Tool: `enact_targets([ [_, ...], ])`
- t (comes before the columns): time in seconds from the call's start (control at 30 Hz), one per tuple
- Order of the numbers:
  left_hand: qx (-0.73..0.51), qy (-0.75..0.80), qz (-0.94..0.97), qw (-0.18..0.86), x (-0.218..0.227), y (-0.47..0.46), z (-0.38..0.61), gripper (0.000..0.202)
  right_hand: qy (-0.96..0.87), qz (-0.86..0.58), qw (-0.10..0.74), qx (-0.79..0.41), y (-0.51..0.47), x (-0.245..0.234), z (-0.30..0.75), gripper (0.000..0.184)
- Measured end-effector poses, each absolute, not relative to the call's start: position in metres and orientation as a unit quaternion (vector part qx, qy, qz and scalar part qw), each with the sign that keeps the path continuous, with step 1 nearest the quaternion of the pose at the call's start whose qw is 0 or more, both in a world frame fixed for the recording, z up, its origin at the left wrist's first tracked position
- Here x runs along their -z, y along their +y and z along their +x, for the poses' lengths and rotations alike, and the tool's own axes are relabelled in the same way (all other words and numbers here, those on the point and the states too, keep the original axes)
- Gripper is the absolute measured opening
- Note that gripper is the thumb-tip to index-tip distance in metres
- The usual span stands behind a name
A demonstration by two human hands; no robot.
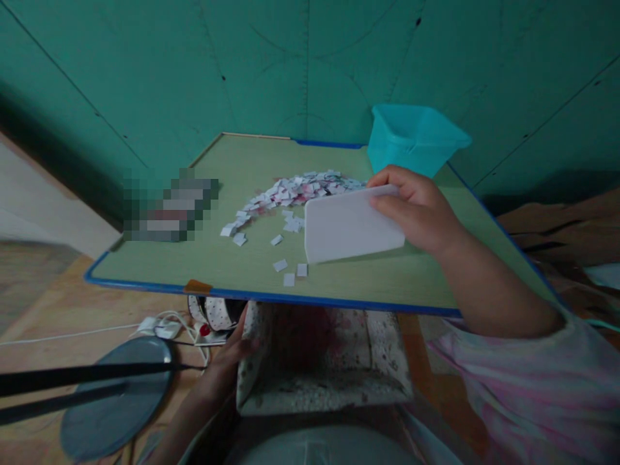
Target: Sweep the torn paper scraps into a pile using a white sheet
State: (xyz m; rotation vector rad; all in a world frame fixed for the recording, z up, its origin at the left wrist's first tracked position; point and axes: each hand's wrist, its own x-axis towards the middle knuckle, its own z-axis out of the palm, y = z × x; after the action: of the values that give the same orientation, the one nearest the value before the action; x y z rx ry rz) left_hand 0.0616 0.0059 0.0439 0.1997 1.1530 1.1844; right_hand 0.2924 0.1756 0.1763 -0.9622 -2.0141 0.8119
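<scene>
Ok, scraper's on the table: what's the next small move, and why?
Probably drag the flat white plastic scraper in the right hand across the stray white paper squares toward the near edge of the green table: they lie loose beside it, and the left hand holds a speckled container below.

Teal walls (pixel 310 64) of scuffed panels, crossed by thin seams and scratches, closed in the back and both sides. A low table (pixel 232 271) with a pale green top and a blue edge stood against them. The floor (pixel 62 303) at the left was light wood; a white cable (pixel 72 334) ran across it. A grey round base (pixel 111 394) with black rods lay near. The light was dim and even.
</scene>
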Motion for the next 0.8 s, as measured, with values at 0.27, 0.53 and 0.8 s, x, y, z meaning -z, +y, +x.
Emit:
enact_targets([
  [0.27,-0.531,0.5,0.097,0.677,-0.0421,0.0045,0.0588,0.099,-0.807,-0.386,0.309,-0.324,0.1762,-0.1732,0.2911,0.008],
  [0.53,-0.541,0.484,0.103,0.68,-0.0484,0.0058,0.0613,0.086,-0.799,-0.377,0.343,-0.32,0.177,-0.172,0.291,0.007],
  [0.8,-0.549,0.485,0.104,0.673,-0.0449,0.0055,0.06,0.08,-0.835,-0.355,0.346,-0.239,0.1722,-0.1738,0.2904,0.006],
])
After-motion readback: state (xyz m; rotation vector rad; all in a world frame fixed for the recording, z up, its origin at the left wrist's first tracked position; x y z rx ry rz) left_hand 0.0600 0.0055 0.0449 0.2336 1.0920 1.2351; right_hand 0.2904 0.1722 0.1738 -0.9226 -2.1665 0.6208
